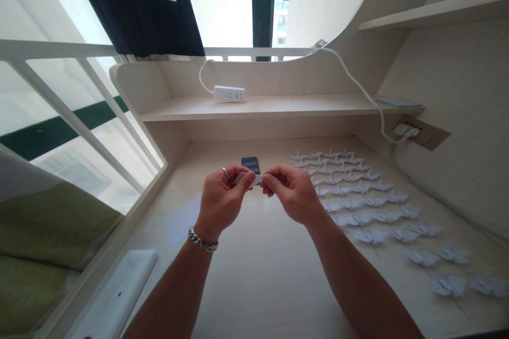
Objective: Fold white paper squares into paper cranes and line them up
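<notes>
Between my two hands, above the middle of the desk, is a small folded piece of white paper (pixel 257 179). My left hand (pixel 225 196), with a ring and a chain bracelet, pinches its left end between thumb and fingers. At the other end, my right hand (pixel 292 190) closes thumb and fingertips on the paper's tip. Just behind the hands lies a dark phone (pixel 250 163). Rows of white folded paper cranes (pixel 360 202) spread over the desk's right side. Flat white paper sheets (pixel 181 221) lie left of my left wrist, partly hidden by it.
A long white case-like object (pixel 115 294) sits at the desk's front left. On the shelf (pixel 278 106) behind stands a white power strip (pixel 229 94). A white cable (pixel 360 85) runs down to a wall socket (pixel 423 132) at the right. White railings (pixel 75 116) border the left.
</notes>
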### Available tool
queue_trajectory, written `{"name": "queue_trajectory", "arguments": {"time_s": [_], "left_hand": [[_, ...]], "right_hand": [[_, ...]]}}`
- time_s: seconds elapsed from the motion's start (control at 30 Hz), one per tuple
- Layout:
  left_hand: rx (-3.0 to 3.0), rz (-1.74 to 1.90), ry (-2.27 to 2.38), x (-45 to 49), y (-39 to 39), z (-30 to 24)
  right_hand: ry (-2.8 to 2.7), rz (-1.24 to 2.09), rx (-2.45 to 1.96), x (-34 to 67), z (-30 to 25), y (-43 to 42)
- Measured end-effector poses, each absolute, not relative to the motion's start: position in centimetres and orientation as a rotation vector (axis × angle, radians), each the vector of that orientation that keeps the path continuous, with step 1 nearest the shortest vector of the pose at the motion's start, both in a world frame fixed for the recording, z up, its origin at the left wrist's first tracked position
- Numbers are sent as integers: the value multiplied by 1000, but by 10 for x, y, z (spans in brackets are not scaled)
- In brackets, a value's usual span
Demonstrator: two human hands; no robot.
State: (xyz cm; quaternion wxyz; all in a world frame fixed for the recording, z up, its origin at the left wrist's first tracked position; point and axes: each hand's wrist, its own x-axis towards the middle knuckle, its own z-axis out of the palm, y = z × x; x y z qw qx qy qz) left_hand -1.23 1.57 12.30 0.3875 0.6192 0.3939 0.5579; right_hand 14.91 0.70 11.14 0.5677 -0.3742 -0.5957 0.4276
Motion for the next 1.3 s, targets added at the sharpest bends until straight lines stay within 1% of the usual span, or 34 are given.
{"name": "queue_trajectory", "arguments": {"time_s": [0.17,0.5,0.93,1.1,1.2,1.3], "left_hand": [[1571,1448,1030,-13,15,123],[1531,1417,987,-11,13,126],[1534,1402,968,-12,14,127],[1572,1339,954,-11,13,125],[1524,1293,866,-11,12,125],[1509,1318,883,-12,13,126]], "right_hand": [[-1350,1124,-836,152,114,9],[-1378,988,-855,145,110,6],[-1394,1128,-795,149,111,8],[-1445,1044,-842,147,110,8],[-1408,1111,-821,148,111,8],[-1387,1182,-787,149,113,8]]}}
